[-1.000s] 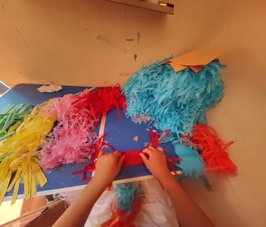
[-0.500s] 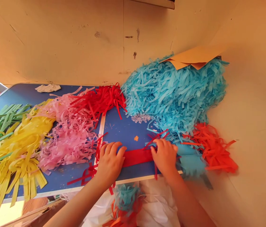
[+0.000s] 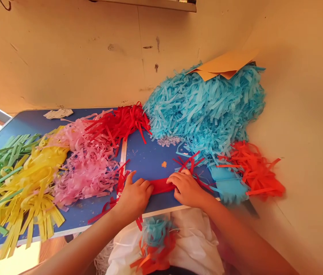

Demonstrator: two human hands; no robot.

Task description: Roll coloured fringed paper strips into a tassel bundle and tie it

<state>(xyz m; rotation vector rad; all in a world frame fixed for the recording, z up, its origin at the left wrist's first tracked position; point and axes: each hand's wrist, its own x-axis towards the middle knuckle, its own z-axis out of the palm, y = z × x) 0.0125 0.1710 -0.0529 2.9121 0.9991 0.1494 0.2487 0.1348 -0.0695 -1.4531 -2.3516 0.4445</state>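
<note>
**Both hands on red paper band at near table edge**

The blue table stands against the wall. A light blue paper heap fills its far right corner. Yellow strips and pink strips lie to the left, orange strips to the right, and a red strip pile sits at the back.

The left hand lies flat, fingers together, pressing the left end of the red band. The right hand rests on the right end with its fingers bent. Whether they pinch the paper cannot be told. The band lies flat near the table's front edge, between the hands.
</note>
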